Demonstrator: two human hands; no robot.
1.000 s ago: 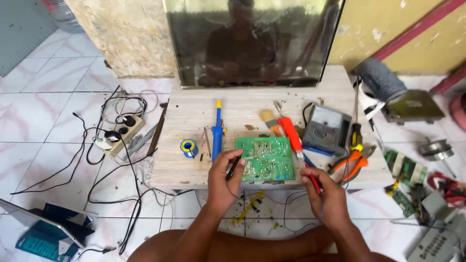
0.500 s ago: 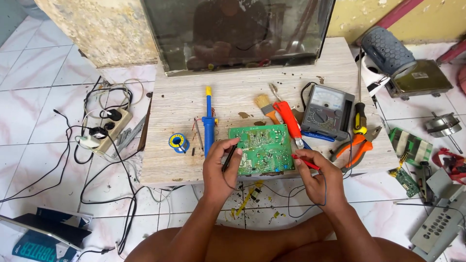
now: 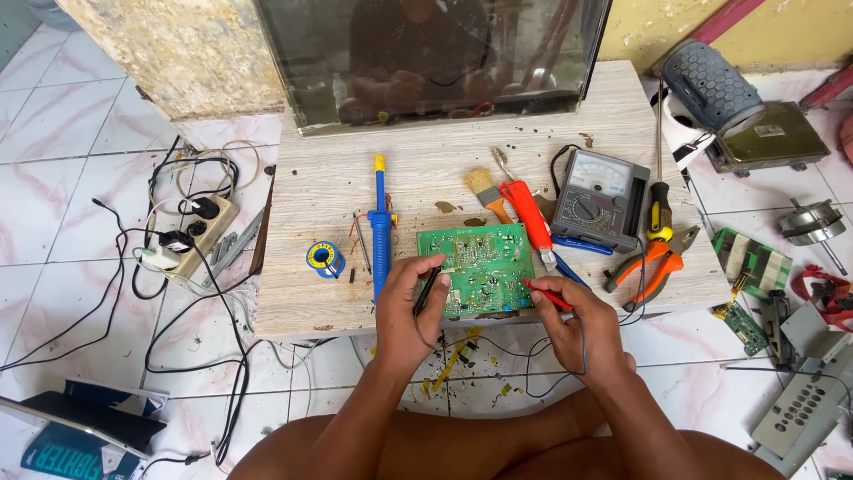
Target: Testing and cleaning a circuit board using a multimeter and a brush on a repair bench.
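A green circuit board (image 3: 480, 263) lies near the front edge of a low wooden table (image 3: 426, 178). My left hand (image 3: 404, 307) grips a black test probe (image 3: 426, 289) whose tip rests at the board's left edge. My right hand (image 3: 577, 316) pinches a red test probe (image 3: 544, 293) that touches the board's right side. Thin leads run from both probes down past the table edge. A grey analogue multimeter (image 3: 600, 197) sits to the right of the board.
On the table lie a blue desoldering pump (image 3: 380, 222), a solder spool (image 3: 325, 259), a small brush (image 3: 485, 192), an orange cutter (image 3: 528, 213), orange pliers (image 3: 653, 267) and a screwdriver (image 3: 657, 209). A power strip (image 3: 191, 233) with cables sits on the left floor. A dark screen (image 3: 426, 53) stands behind.
The view has shifted closer over the table. Both hands have moved onto the board's edges, with the red probe tip now touching its right side.
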